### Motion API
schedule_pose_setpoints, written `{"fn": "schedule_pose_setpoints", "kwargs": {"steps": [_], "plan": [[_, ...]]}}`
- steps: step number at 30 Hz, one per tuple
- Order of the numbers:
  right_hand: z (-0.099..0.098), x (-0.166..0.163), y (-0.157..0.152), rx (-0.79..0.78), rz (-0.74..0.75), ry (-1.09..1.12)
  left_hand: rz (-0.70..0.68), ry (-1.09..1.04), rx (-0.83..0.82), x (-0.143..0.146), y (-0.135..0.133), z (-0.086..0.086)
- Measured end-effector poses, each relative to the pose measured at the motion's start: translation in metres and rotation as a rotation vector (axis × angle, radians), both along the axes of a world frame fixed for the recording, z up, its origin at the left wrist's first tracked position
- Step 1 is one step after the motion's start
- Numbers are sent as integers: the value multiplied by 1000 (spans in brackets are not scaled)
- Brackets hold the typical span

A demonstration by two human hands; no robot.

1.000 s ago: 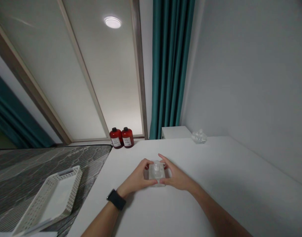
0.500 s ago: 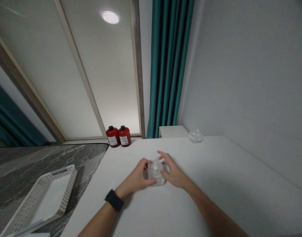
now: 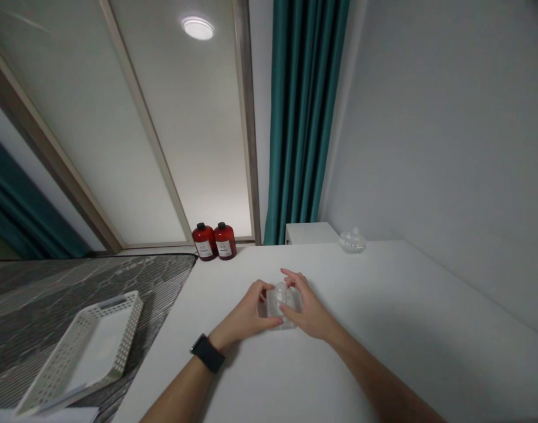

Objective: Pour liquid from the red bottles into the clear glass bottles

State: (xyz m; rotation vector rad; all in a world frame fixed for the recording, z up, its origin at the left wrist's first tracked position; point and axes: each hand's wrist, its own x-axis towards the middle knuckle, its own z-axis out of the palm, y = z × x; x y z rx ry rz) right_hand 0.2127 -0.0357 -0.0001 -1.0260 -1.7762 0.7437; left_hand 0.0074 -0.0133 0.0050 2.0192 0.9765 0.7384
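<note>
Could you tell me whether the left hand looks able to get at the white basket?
Probably yes: nothing stands between the left hand and the white basket, though it now grips the clear box.

A small clear item (image 3: pixel 279 301) on the white table (image 3: pixel 383 329) is mostly covered by the left hand (image 3: pixel 246 314) and the right hand (image 3: pixel 310 310). It is too see-through and too hidden to name. The left hand's fingers wrap around it, but whether the right hand grips it or only rests on it cannot be told. Both forearms run off the bottom edge. A pale sheet (image 3: pixel 53 416) at lower left is cut off there, partly under a white basket (image 3: pixel 81 352). Labels on two red bottles (image 3: pixel 216 241) are too small to read. A clear crumpled thing (image 3: pixel 352 240) far back is too small to identify.
</note>
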Motion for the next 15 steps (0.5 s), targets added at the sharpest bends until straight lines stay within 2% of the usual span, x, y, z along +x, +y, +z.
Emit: {"fn": "schedule_pose_setpoints", "kwargs": {"steps": [3,6,11,15], "plan": [[-2,-12,-2,-52,-67,32,-5,3,14,0,1,-1],[-4,-1,4,-32,-94,25,-6,5,5,0,1,1],[-6,23,13,92,-83,35,4,-1,10,1,-1,4],[-4,10,6,62,-34,51,6,16,2,2,-1,4]]}}
